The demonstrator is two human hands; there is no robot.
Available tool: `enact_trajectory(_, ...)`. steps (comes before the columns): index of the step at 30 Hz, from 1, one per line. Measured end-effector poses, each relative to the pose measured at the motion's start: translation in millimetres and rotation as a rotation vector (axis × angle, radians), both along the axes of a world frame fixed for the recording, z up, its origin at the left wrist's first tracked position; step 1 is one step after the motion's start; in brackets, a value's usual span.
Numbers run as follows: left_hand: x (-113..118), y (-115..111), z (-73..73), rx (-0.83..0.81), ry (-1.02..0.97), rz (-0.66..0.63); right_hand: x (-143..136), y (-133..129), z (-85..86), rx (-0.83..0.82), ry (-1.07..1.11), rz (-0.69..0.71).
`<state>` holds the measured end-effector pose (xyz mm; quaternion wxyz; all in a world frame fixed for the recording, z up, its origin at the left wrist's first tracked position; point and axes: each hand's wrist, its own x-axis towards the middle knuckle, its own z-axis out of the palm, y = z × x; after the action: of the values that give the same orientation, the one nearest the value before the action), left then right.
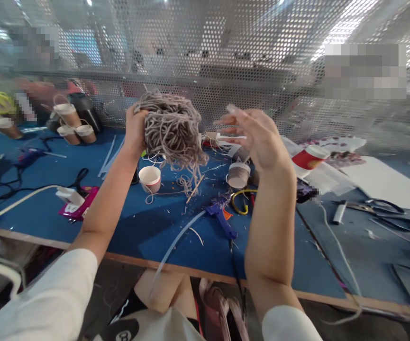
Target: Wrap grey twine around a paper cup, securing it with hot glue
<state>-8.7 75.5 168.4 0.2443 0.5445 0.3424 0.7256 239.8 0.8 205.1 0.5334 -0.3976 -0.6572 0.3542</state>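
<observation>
My left hand (136, 132) grips a thick bundle of grey yarn (172, 128), raised above the blue table. Loose strands dangle from its lower right side towards the table. To the right of the bundle, my right hand (258, 135) is up in the air with its fingers apart, slightly blurred and holding nothing. Below the yarn stands a white paper cup (150, 179), a strand lying beside it. A grey-wrapped cup (238, 175) is below my right hand. Between my forearms lies a blue glue gun (222, 217) with a long clear glue stick (179, 239) out of its back.
Yellow-handled pliers (239, 202) lie by the glue gun. A pink power strip (80, 203) is on the left, dark-handled scissors (386, 213) on the right. Small brown cups (68, 116) and a dark bottle (86, 111) stand back left. A perforated metal screen (205, 52) bounds the table behind.
</observation>
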Motion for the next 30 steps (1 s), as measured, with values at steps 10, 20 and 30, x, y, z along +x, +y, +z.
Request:
enact_trajectory(10,-4,6,-2.3,0.070,0.032,0.118,-51,11,-22.9,0.167,-0.193,-0.064)
enact_trajectory(20,-10,26,-15.3,0.058,0.215,0.266,-24,32,-24.4,0.248,0.099,-0.419)
enact_trajectory(30,10,23,-32.4,-0.144,1.116,-0.199,-24,22,-10.3,-0.280,0.251,0.049)
